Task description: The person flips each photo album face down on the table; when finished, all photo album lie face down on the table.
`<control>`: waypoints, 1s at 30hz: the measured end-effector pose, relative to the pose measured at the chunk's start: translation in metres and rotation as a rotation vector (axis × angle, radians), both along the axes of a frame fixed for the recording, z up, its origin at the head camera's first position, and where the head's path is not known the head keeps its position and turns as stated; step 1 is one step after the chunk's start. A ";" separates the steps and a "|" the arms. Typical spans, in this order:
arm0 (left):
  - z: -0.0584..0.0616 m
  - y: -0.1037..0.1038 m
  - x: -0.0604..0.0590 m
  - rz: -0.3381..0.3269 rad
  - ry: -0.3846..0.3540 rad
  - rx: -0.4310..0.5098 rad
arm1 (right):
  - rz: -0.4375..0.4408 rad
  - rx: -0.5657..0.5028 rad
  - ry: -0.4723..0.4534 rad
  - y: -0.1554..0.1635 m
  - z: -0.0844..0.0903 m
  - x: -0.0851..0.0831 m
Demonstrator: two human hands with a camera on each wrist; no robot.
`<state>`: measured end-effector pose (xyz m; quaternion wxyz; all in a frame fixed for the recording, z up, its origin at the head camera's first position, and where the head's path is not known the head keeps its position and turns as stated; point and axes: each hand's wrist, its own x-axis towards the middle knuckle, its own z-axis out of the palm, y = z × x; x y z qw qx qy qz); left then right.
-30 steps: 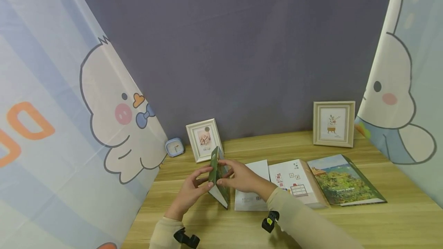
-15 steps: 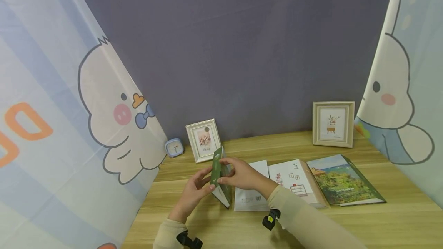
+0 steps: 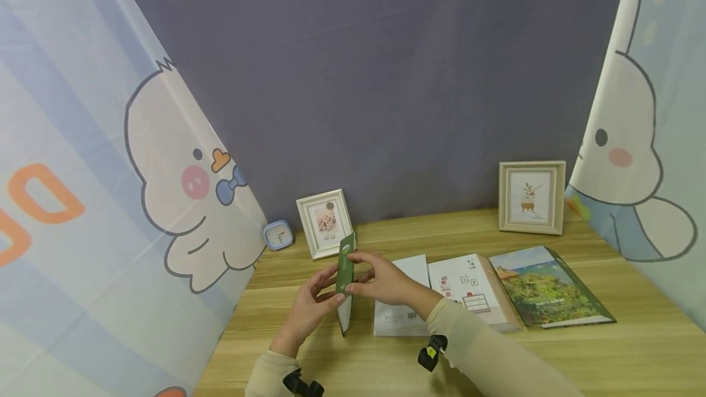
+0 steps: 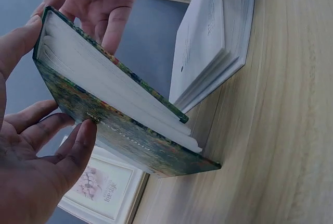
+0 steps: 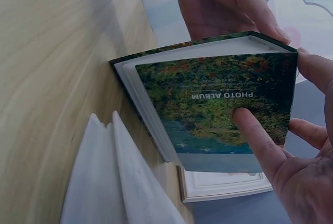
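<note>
Both arms wear long cream sleeves (image 3: 485,348); a small black camera mount (image 3: 431,351) is strapped at each wrist.

The photo album (image 5: 218,107) has a printed paper cover with a slight sheen and a block of smooth white pages. The bench (image 3: 551,354) is pale wood-grain, matt. At two o'clock from the album, the picture frame (image 3: 532,196) looks like light painted wood. The duck-print curtain (image 3: 110,201) is thin, smooth cloth.

The green album (image 5: 218,104) cover reads "PHOTO ALBUM", seen upside down.
</note>
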<state>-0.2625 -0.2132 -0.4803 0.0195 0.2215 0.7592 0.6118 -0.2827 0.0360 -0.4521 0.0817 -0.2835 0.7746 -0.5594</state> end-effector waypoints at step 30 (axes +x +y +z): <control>-0.007 0.014 -0.003 -0.049 0.064 -0.155 | -0.041 0.061 0.003 0.025 0.002 -0.007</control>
